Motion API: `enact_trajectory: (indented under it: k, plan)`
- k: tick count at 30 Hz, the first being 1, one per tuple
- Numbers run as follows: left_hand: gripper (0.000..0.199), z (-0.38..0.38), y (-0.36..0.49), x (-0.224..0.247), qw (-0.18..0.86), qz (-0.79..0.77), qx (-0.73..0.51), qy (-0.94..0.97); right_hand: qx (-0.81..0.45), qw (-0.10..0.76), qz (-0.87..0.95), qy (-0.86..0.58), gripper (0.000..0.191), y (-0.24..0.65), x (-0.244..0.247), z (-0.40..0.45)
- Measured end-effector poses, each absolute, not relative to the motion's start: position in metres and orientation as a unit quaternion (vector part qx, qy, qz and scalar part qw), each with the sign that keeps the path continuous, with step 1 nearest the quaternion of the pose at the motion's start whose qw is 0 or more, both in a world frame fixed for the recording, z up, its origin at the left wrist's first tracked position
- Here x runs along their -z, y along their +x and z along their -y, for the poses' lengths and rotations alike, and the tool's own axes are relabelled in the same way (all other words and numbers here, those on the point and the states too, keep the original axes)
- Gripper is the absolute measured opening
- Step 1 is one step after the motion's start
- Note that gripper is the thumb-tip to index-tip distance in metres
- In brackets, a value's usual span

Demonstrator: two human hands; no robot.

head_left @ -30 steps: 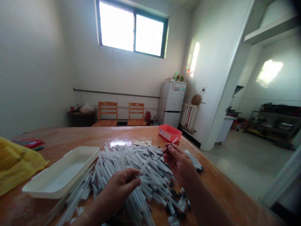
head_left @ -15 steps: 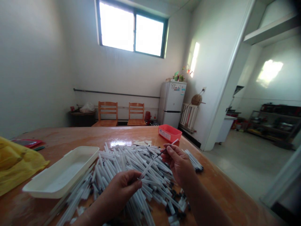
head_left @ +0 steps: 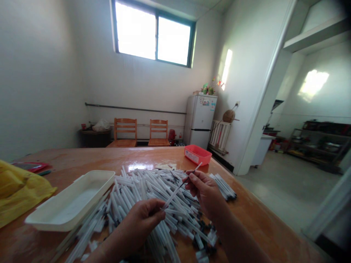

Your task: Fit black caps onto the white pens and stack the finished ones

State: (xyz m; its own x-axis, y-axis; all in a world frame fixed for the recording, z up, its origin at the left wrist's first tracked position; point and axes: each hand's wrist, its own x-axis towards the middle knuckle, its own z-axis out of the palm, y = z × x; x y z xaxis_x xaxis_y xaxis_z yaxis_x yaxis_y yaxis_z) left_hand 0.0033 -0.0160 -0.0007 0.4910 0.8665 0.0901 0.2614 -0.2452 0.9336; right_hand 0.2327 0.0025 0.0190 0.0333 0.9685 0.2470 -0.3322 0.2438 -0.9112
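My left hand (head_left: 144, 216) is closed around the lower end of a translucent white pen barrel (head_left: 171, 198), which slants up to the right. My right hand (head_left: 204, 190) pinches a thin dark pen refill (head_left: 184, 182) with a pale end sticking out above the fingers. The refill's lower end meets the barrel's upper opening; how far inside it reaches is hard to make out. Below both hands spreads a large heap of similar pen barrels (head_left: 134, 190), with small black and clear caps (head_left: 210, 233) near my right forearm.
A cream tray (head_left: 35, 220) stands left of the heap, beside a yellow bag (head_left: 24, 191). Toward the back right is a red basket (head_left: 204, 160). A row of black-tipped pens (head_left: 223, 186) lies by the right edge of the wooden table (head_left: 90, 157). Two chairs (head_left: 125, 128) stand beyond.
My right hand has moved slightly left and down, bringing the refill closer along the barrel. My left hand stays nearly still with the barrel.
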Motion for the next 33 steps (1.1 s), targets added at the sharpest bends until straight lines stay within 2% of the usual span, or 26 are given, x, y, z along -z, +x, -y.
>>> enact_trajectory:
  k: [5,11,17,21,25,28,33]
  plan:
    - [0.032,0.019,0.005,-0.004,0.472,-0.395,-0.305,0.726,-0.509,0.620,0.482,-0.351,0.031,0.231,-0.019,-0.001]
    - [0.031,0.018,0.006,-0.004,0.511,-0.366,-0.324,0.707,-0.543,0.555,0.516,-0.362,0.038,0.229,-0.020,0.002]
    - [0.034,0.020,0.005,-0.009,0.477,-0.398,-0.313,0.719,-0.512,0.599,0.485,-0.379,0.046,0.234,-0.020,-0.001]
    - [0.035,0.021,0.005,-0.011,0.476,-0.402,-0.312,0.717,-0.493,0.602,0.492,-0.391,0.044,0.237,-0.020,-0.002]
    - [0.032,0.018,0.003,-0.008,0.473,-0.399,-0.311,0.722,-0.436,0.581,0.529,-0.439,0.032,0.248,-0.022,-0.004]
    - [0.030,0.016,0.002,-0.005,0.472,-0.399,-0.321,0.718,-0.378,0.497,0.594,-0.507,0.021,0.264,-0.022,-0.006]
    - [0.031,0.014,0.000,-0.004,0.471,-0.414,-0.326,0.707,-0.281,0.251,0.730,-0.571,0.007,0.290,-0.019,-0.006]
